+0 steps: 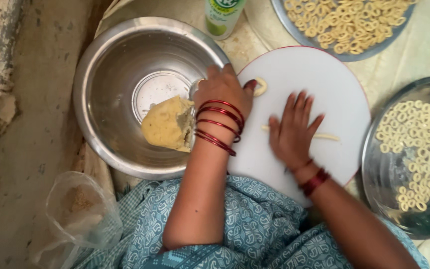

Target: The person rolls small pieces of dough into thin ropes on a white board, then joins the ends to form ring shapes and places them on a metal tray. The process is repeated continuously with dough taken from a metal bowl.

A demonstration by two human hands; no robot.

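Right hand [292, 132], fingers spread flat, pressing a thin dough rope [324, 136] on the round white board [324, 79] at frame centre. Left hand [222, 92] fingers curled at the board's left edge beside a small dough ring [261, 86]; whether pinching anything, cannot tell. Best rolled with light, even palm pressure, keeping the rope uniform in thickness. Left of centre, steel bowl [100, 60] holding a dough lump [167, 124]. Upper right, steel plate [354, 54] heaped with rings; right edge, second steel plate [389, 174] likewise filled.
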